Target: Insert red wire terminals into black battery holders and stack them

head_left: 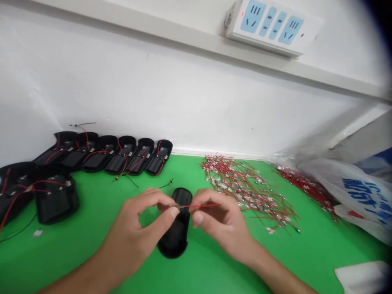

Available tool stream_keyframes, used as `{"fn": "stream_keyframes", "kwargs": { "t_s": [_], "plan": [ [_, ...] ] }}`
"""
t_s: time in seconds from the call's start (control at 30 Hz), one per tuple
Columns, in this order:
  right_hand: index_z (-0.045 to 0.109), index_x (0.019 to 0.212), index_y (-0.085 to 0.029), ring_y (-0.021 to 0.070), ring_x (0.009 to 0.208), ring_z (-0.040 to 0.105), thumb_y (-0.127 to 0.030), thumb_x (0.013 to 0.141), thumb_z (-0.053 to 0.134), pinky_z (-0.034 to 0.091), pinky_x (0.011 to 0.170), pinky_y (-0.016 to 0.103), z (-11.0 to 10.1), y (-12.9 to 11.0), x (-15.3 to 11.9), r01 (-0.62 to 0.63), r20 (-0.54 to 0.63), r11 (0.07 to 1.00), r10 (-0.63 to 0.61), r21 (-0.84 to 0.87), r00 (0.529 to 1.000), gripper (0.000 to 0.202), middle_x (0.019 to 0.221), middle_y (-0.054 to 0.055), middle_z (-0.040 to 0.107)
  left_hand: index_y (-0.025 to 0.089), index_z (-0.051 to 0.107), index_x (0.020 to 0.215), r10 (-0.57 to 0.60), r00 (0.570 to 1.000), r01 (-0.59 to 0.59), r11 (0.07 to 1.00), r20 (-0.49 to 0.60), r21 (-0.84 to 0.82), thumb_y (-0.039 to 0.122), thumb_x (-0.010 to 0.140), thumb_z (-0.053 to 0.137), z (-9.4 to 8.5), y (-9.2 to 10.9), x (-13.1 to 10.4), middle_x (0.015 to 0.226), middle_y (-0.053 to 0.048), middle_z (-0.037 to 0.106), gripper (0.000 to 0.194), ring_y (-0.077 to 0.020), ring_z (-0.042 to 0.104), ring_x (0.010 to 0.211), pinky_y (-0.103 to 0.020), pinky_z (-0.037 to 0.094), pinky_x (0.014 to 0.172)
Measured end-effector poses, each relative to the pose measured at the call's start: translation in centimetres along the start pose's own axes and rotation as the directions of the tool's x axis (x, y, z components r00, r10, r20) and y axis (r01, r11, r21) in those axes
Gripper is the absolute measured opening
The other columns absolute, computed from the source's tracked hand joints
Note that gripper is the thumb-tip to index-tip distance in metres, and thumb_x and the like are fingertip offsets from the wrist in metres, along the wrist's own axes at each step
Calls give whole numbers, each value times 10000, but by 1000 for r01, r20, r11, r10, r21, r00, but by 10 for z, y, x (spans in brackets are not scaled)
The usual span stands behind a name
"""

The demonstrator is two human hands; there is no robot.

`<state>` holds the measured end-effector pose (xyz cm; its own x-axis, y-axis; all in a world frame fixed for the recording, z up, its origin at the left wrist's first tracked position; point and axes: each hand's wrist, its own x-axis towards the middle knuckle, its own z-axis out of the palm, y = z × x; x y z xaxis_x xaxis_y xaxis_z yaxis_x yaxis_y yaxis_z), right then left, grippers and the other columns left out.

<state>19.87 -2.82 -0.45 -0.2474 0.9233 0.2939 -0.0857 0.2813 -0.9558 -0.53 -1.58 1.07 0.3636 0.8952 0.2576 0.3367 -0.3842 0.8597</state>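
Between both hands a short red wire (187, 207) is stretched, with a small metal contact at its left end. My left hand (136, 230) is closed in a pinch on that metal end. Thumb and forefinger of my right hand (223, 224) close on the red wire, whose free end sticks out to the right. Just below the hands, a black plastic housing (174, 239) lies open side up on the green table, partly covered by the fingers. A thin dark wire (165, 185) shows behind my left hand.
Several black housings with red wires (127, 155) line the back left; more housings (56, 200) lie nearer. A pile of red wires with metal contacts (245, 188) spreads at right, beside a plastic bag (352, 192). A socket strip (269, 24) hangs on the wall.
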Motion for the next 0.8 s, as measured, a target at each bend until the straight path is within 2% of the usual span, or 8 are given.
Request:
{"fn": "stream_keyframes", "kwargs": {
  "t_s": [0.13,0.27,0.33,0.4,0.47,0.53,0.63,0.8],
  "plan": [
    [633,852,-192,103,666,500,-268,980,619,411,619,222,15,8,-2,56,3,992,-56,-109,998,149,735,-24,561,237,682,806,47,998,-48,999,35,12,271,953,569,1,-1,1,751,46,625,188,-138,580,756,-276,416,715],
    [637,822,-189,102,647,488,-258,991,599,392,607,223,9,6,0,70,-30,973,-79,-218,996,187,713,-24,570,224,659,890,138,986,-155,964,90,217,259,963,558,3,3,-3,854,16,652,129,-179,582,836,-335,430,789],
    [632,816,-190,98,611,472,-283,987,606,383,577,220,0,3,2,6,-60,973,-20,-231,998,196,685,-32,556,217,655,963,240,961,-275,884,137,379,288,912,650,6,4,-10,963,-14,668,88,-229,575,914,-398,425,839],
    [631,816,-190,97,582,458,-310,978,616,375,550,218,-9,2,5,-84,-49,965,74,-248,996,202,658,-39,535,216,657,982,328,919,-395,768,220,505,339,863,733,12,3,-18,1011,-26,676,187,-266,570,948,-441,414,851],
    [637,824,-186,100,569,457,-336,966,622,370,530,218,-17,4,7,-175,-4,944,181,-279,983,207,647,-39,525,215,655,947,386,871,-491,659,304,570,335,879,732,17,-2,-24,981,-16,683,158,-265,581,939,-460,406,866],
    [638,835,-183,104,562,466,-359,960,615,369,516,220,-24,7,8,-246,26,918,267,-310,963,217,646,-36,525,210,645,936,425,832,-554,593,358,584,249,912,679,20,-8,-27,963,-8,682,57,-254,593,956,-472,397,902],
    [638,858,-178,114,567,505,-367,956,588,394,515,224,-32,11,9,-322,50,878,361,-355,931,219,655,-26,548,202,631,949,443,820,-570,583,362,579,105,885,611,17,-15,-24,990,-19,677,117,-258,597,1028,-488,395,969],
    [624,854,-173,118,542,515,-361,939,575,409,509,231,-40,12,11,-409,22,821,455,-397,890,213,637,-24,559,189,612,1026,344,849,-526,612,400,590,3,727,583,10,-19,-18,1205,-82,637,353,-333,540,1218,-570,406,1086]
  ]
}}
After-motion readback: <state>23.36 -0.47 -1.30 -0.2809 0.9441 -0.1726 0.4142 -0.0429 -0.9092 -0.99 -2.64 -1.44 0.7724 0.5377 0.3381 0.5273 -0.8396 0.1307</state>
